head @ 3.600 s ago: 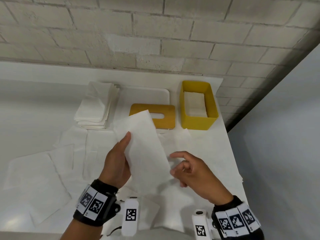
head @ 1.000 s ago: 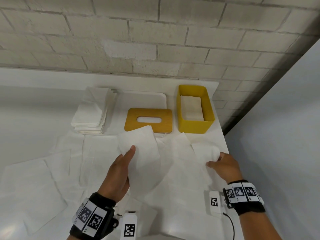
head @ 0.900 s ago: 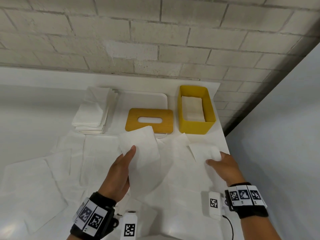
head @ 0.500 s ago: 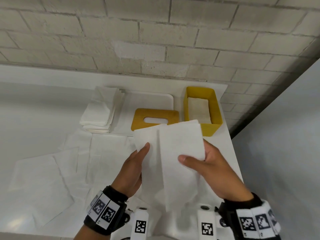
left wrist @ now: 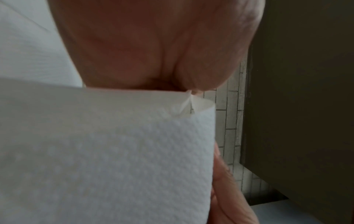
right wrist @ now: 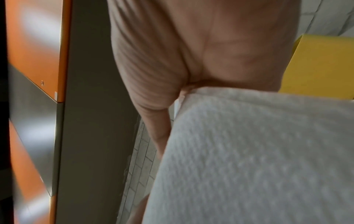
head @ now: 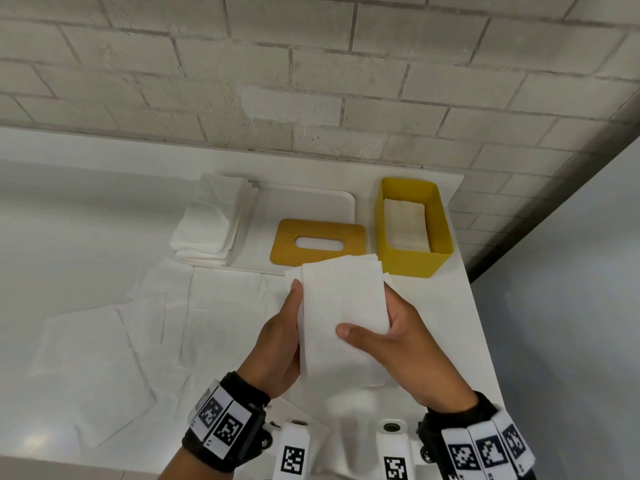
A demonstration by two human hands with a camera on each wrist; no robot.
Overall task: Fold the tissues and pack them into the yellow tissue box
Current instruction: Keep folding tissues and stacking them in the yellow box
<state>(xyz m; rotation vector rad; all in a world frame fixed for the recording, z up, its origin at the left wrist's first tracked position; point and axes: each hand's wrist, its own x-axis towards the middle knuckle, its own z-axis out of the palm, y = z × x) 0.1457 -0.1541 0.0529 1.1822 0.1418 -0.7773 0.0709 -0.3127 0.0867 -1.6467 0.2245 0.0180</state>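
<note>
Two folded white tissues (head: 343, 306) lie stacked between my hands above the table's middle. My left hand (head: 280, 341) holds their left edge, thumb along the side. My right hand (head: 391, 337) grips the right edge with its thumb on top. In the left wrist view the embossed tissue (left wrist: 114, 159) fills the lower frame under my palm. In the right wrist view the tissue (right wrist: 258, 159) covers the lower right, with the box (right wrist: 321, 65) behind. The yellow tissue box (head: 412, 261) stands open at the back right with folded tissues (head: 407, 223) inside.
The wooden lid (head: 318, 242) with a slot lies left of the box on a white tray (head: 311, 202). A stack of tissues (head: 211, 226) sits at the back left. Several unfolded tissues (head: 104, 358) are spread over the table. The table's right edge is close to the box.
My right hand picked up a second folded tissue from the right of the table and brought it onto the tissue in my left hand; both hands now hold the pair together.
</note>
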